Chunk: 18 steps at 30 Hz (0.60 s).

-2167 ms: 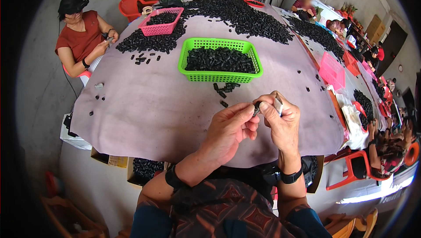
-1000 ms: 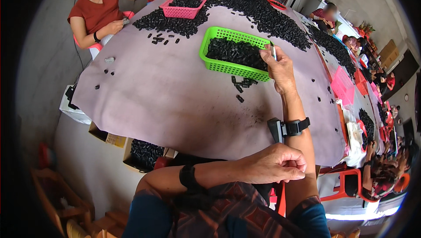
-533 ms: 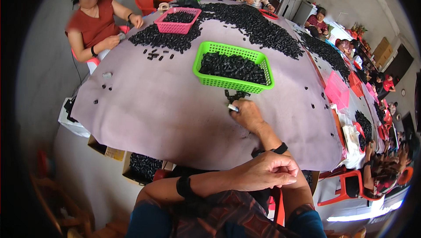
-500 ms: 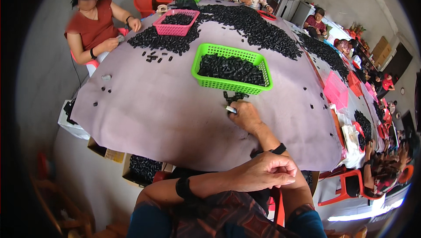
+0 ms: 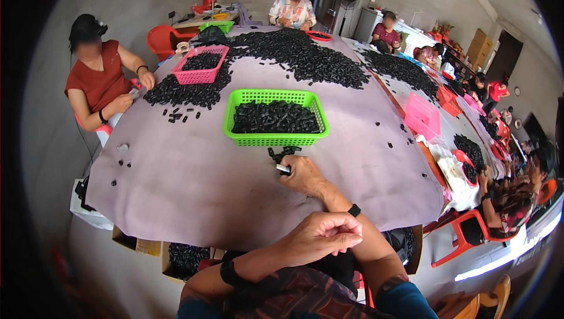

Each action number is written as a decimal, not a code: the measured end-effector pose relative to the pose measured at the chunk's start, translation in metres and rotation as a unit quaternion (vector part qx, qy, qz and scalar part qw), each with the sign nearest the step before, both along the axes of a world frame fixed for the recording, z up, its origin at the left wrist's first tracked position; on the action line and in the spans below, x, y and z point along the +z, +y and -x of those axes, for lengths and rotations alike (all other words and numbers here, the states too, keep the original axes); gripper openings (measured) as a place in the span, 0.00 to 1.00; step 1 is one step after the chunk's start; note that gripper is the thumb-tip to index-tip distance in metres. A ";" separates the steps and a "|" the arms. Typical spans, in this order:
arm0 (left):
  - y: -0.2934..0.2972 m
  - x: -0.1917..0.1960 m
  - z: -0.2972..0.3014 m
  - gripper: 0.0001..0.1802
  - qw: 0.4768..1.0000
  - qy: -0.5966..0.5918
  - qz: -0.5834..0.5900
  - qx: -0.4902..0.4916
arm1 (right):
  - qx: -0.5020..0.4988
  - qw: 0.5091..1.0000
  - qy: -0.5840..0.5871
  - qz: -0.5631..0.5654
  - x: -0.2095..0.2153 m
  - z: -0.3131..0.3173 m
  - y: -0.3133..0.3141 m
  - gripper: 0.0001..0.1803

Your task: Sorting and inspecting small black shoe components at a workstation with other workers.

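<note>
My right hand (image 5: 302,176) rests low over the lilac tabletop cover, just in front of a green plastic basket (image 5: 276,140) heaped with small black plastic parts. It is closed around a small white-ended piece (image 5: 283,168) that pokes out past the fingers; its kind is too small to tell. Several loose black parts (image 5: 285,153) lie between that hand and the basket. Nearer to me, my left hand (image 5: 323,237) crosses over my right forearm, its fingers curled in toward the thumb. Whatever those fingers may hold is hidden.
A pink basket (image 5: 200,77) sits in a pile of black parts at the left, by a person in red (image 5: 100,78). A large black heap (image 5: 294,54) spreads across the far side. Boxes of parts (image 5: 188,257) stand below the near edge. Other people sit around the right-hand tables.
My view has swung, so the table and baskets sit farther left and lower in the picture. Both hands keep nearly the same pose, the right still holding the white-ended piece.
</note>
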<state>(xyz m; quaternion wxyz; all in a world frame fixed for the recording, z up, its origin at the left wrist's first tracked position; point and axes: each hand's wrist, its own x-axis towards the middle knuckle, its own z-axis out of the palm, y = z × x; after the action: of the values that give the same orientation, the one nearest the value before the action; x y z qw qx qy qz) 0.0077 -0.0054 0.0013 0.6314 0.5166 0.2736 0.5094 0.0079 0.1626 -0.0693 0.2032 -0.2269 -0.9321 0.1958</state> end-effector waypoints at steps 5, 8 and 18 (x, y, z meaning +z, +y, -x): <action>0.001 0.007 0.003 0.07 0.996 -0.008 0.031 0.082 | 0.058 0.918 0.199 0.339 0.002 -0.019 0.005 0.04; 0.005 0.001 0.008 0.06 0.992 -0.001 0.029 0.119 | 0.037 0.891 0.289 0.348 0.014 -0.031 0.001 0.04; 0.010 0.001 0.028 0.07 0.949 -0.106 0.003 0.298 | 0.043 0.870 0.348 0.346 0.091 -0.089 -0.050 0.07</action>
<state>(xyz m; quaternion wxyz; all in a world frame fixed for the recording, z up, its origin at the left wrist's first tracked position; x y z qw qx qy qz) -0.0199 0.0049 0.0024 0.4775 0.3528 0.3480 0.7255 0.0971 0.1128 0.0217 0.4142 -0.1592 -0.6829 0.5803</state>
